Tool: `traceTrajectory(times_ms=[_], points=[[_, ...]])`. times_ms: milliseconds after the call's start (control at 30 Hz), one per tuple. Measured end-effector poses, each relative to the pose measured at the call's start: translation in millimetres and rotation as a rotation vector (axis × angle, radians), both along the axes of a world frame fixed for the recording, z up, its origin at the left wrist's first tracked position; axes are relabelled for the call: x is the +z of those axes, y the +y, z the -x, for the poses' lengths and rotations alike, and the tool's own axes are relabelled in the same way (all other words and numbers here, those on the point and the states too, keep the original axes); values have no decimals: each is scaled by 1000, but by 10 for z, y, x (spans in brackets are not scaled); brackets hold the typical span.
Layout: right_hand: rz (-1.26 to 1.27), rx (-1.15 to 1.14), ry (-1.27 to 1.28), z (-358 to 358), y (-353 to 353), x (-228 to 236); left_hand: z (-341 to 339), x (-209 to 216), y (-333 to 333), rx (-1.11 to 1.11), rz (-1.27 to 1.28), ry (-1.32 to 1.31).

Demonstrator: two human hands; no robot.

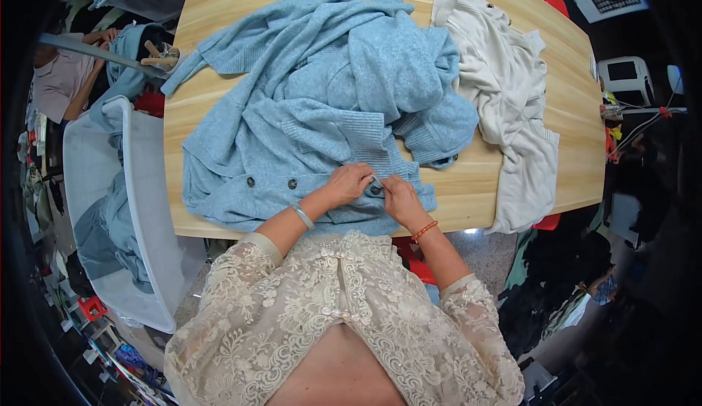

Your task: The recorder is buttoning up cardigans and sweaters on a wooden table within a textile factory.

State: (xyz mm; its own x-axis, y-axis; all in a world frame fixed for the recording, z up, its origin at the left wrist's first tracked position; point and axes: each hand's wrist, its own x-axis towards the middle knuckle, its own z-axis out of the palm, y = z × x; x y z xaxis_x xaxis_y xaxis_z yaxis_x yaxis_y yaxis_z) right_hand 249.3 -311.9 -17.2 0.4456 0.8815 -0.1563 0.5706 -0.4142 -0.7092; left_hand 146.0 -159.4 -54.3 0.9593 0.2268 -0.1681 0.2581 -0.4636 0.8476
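A light blue knit cardigan (pixel 292 135) lies heaped across the table, its ribbed edges folded over one another. Dark round buttons (pixel 292 183) run along its near side. Over the cardigan's near right part, my left hand (pixel 349 184) and my right hand (pixel 402 200) meet with fingers pinched. A small pale bit (pixel 375 179) shows between their fingertips; whether it is thread or part of the knit, I cannot tell. Just below the fingertips is another dark button (pixel 376 189). To the right of the cardigan is a white knit cardigan (pixel 504 99), crumpled lengthwise, with buttons at its far end.
The wooden table (pixel 574 113) has a curved right edge. At its left stands a white plastic bin (pixel 150 208) holding blue-grey garments (pixel 117 223). A person (pixel 73 77) sits beyond the bin with blue knitwear. A small white machine (pixel 625 80) is off the right edge.
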Motion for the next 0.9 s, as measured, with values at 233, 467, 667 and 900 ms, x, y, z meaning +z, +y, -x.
traceTrajectory(times_ms=[233,467,667,900], points=[[167,-126,332,-129,-25,62,85,201,72,-60,-157,-76],[-245,-147,-325,-207,347,347,1101,194,827,563,-739,3],[-183,-4,-423,-71,1110,143,2250,2,1042,644,-818,470],[303,287,11,426,932,-229,2607,234,1473,692,-737,610]])
